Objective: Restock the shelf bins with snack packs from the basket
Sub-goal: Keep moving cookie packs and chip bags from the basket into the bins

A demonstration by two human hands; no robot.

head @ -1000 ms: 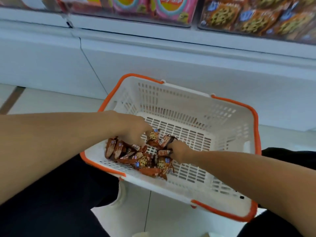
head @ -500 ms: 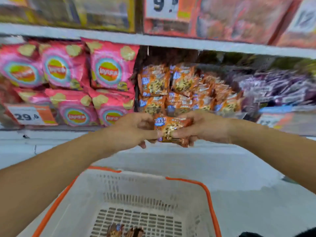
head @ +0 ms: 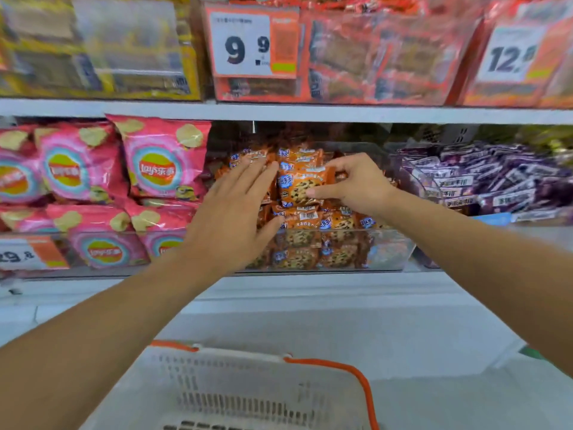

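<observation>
Store shelf (head: 279,113), clear bin (head: 387,249) of cookie packs | right hand (head: 356,184) pinches cookie pack (head: 302,187) atop pile | left hand (head: 235,212) flat, fingers spread, pressing packs | basket (head: 362,383) below.

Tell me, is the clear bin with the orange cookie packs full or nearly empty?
Full: orange cookie packs heap above the clear bin front wall, where the right hand pinches one more on top.
</observation>
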